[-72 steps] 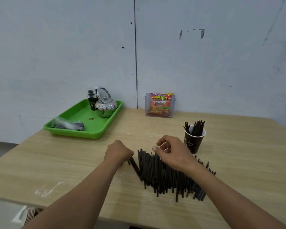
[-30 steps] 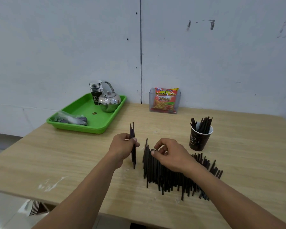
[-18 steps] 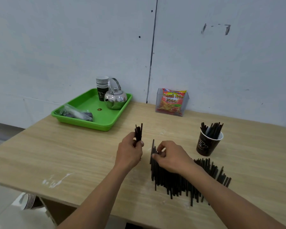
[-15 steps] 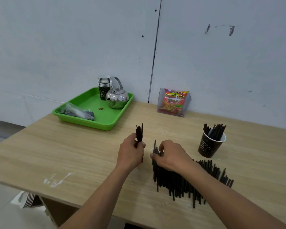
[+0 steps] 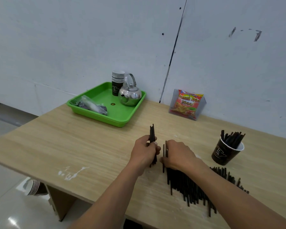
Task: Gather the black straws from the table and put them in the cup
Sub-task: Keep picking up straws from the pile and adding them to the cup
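My left hand [image 5: 144, 153] grips a small bundle of black straws [image 5: 151, 133], held upright just above the table [image 5: 73, 146]. Right beside it, my right hand [image 5: 178, 155] rests on the left end of a big pile of black straws [image 5: 188, 187] lying on the wood, and its fingers pinch a few of them. A black paper cup [image 5: 224, 153] stands to the right, with several straws [image 5: 233, 138] sticking out of it.
At the back left a green tray [image 5: 106, 116] carries a metal kettle [image 5: 130, 95], a stack of paper cups [image 5: 117, 81] and a plastic bag [image 5: 92, 105]. A clear holder with a snack packet [image 5: 187, 104] stands by the wall. More cups [image 5: 32, 187] lie on the floor.
My left hand lifted a small bundle of straws off the table and holds it upright. My right hand stayed on the pile's left end. The camera swung to the left.
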